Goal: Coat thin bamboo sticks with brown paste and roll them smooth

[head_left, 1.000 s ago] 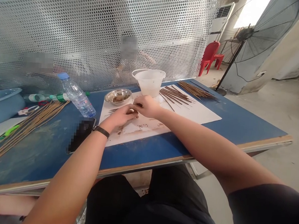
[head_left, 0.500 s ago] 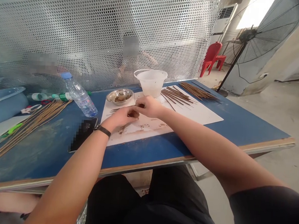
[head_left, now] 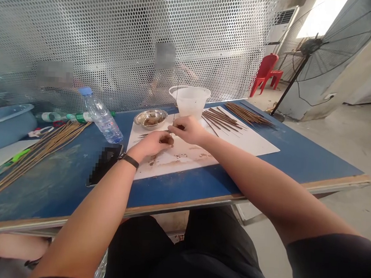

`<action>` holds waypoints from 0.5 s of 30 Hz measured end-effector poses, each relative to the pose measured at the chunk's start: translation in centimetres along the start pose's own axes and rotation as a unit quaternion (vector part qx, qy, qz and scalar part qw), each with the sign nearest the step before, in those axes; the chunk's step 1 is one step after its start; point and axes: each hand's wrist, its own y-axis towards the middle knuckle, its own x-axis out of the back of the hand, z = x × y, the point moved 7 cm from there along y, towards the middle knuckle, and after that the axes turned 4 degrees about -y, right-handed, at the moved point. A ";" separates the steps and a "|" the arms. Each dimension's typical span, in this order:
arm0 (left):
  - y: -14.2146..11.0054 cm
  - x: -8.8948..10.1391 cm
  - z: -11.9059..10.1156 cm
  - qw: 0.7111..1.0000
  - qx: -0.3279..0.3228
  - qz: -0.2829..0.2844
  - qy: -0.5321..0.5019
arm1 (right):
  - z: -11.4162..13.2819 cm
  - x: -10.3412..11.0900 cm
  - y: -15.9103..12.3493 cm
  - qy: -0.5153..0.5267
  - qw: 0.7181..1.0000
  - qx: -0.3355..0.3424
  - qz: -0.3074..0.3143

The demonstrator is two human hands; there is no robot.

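Observation:
My left hand (head_left: 152, 143) is closed round a brown, paste-like lump (head_left: 167, 140) above the white board (head_left: 209, 150). Close beside it, my right hand (head_left: 190, 130) pinches a thin dark stick (head_left: 176, 98) that stands almost upright. The stick's lower end goes down by the lump; whether it enters the lump I cannot tell. Just behind my hands are a metal bowl (head_left: 151, 117) with brown matter inside and a translucent white plastic tub (head_left: 192, 100). Several bare thin sticks (head_left: 141, 137) lie left of my left hand. Brown crumbs (head_left: 181, 156) dot the board.
Brown-coated sticks (head_left: 225, 120) lie on the board's right, with another bundle (head_left: 249, 114) beyond. A water bottle (head_left: 104, 118), a dark phone-like device (head_left: 105, 164), long tan sticks (head_left: 48, 146) and a blue basin (head_left: 8, 125) are leftward. A perforated metal screen (head_left: 115, 48) borders the table's back.
The thin stick now shows upright above my right fingers; before, only a short bit near the fingertips was visible. My right fingers have parted slightly from my left hand. The view shifted a little.

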 end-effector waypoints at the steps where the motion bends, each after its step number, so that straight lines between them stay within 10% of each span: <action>1: 0.0 0.0 0.0 1.000 0.000 -0.001 -0.003 | 0.1 0.1 0.0 0.001 1.000 0.003 -0.003; 15: -0.4 -0.2 -0.3 1.000 0.010 0.007 -0.010 | 0.1 0.3 -0.2 0.042 0.997 -0.047 0.047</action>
